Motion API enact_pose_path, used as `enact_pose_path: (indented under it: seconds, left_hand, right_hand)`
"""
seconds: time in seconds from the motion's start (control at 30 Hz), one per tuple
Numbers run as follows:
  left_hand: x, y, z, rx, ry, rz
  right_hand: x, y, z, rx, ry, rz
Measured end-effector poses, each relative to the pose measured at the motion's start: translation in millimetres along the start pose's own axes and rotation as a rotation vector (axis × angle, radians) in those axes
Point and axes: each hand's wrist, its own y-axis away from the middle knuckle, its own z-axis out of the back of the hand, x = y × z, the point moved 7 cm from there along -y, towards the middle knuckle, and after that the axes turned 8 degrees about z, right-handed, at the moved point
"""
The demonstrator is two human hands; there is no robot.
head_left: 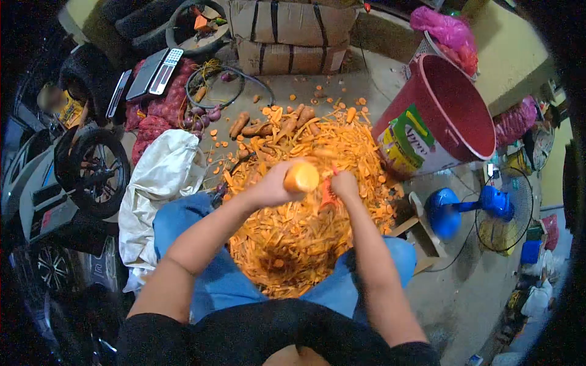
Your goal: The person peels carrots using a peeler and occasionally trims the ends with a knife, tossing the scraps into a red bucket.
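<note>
At the dial's centre, we see a peeled carrot [302, 177] with a smooth, wet-looking gloss, while the shavings [287, 244] at six o'clock look rough and fibrous. The unpeeled carrots [239, 125] towards eleven are duller and coarser-skinned. At two o'clock we find a bucket [390, 116] of smooth red plastic bearing a shiny printed label [406, 141]. Twelve o'clock gives us matt brown cartons [296, 27]. At ten we make out plastic netting on the onion sacks [177, 91], and at nine, a crumpled white sack [160, 183] with a slight sheen. Three o'clock shows us a fan [444, 210] in glossy blue plastic, and seven, soft denim jeans [226, 283].
</note>
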Motion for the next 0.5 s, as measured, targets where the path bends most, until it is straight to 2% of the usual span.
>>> enact_pose_path:
  seconds: [0.07,0.1,0.13,0.2,0.27,0.33,0.4,0.47,0.5]
  left_hand:
    - [36.5,-2.0,0.4,-0.073,0.567,0.477]
    - [49.1,-0.5,-7.6,-0.001,0.723,0.465]
    - [52.9,1.4,-9.1,0.004,0.721,0.462]
    - [61.6,11.4,-29.7,0.119,1.132,0.601]
    - [78.7,13.5,-41.0,0.189,1.177,0.665]
    - [87.4,15.2,-56.9,0.344,1.66,0.713]
    - [105.4,14.2,-66.7,0.391,1.684,0.679]
    - [137.0,18.8,-73.7,0.095,1.522,0.892]
    - [146.5,20.1,-78.7,0.129,1.652,0.891]
  right_hand:
    - [-9.3,-15.1,-20.2,-0.008,0.092,-0.004]
    - [-9.9,-19.4,-22.5,-0.021,0.189,-0.006]
    - [2.3,-7.0,-17.7,-0.027,0.187,-0.009]
    - [32.4,24.9,7.9,-0.299,0.102,0.188]
    - [19.6,17.6,19.0,-0.236,0.043,0.129]
    - [11.9,20.1,42.0,-0.333,0.038,0.235]
    - [10.6,39.4,77.7,-0.493,0.065,0.235]
    - [-3.7,49.8,98.7,-0.522,-0.331,0.235]
    - [-3.5,62.3,112.2,-0.571,-0.506,0.303]
